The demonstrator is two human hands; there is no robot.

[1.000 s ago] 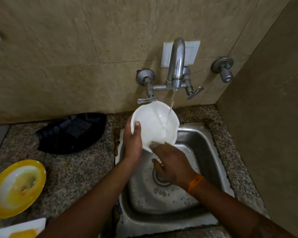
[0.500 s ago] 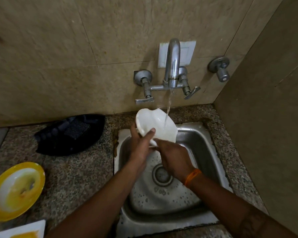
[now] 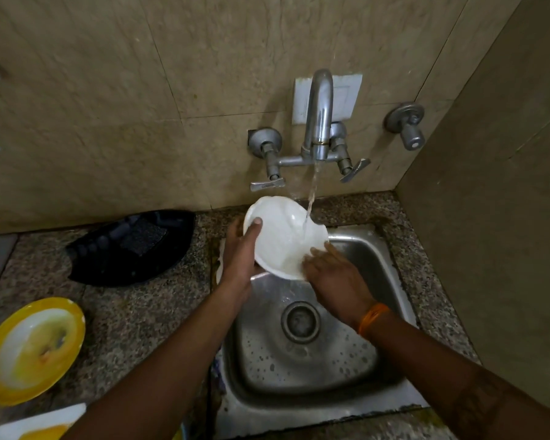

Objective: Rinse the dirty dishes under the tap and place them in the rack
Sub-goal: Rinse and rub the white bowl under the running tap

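A white plate (image 3: 280, 236) is tilted over the back of the steel sink (image 3: 391, 281), its inner face toward me. Water runs from the wall tap (image 3: 319, 119) onto the plate's upper right part. My left hand (image 3: 240, 255) grips the plate's left rim, thumb on the inner face. My right hand (image 3: 334, 274) lies flat on the plate's lower right, fingers spread against the wet surface. A yellow-rimmed plate (image 3: 32, 347) smeared with food residue sits on the counter at the left. A white square dish (image 3: 35, 423) with yellow residue shows at the bottom left edge.
A black rack (image 3: 131, 249) with a dark scrub pad in it lies on the granite counter, left of the sink. A second valve (image 3: 407, 125) sticks out of the wall at the right. A tiled side wall closes the right side.
The plate has turned from nearly edge-on to face me and has risen further under the stream. My right hand has moved from below the plate onto its inner face.
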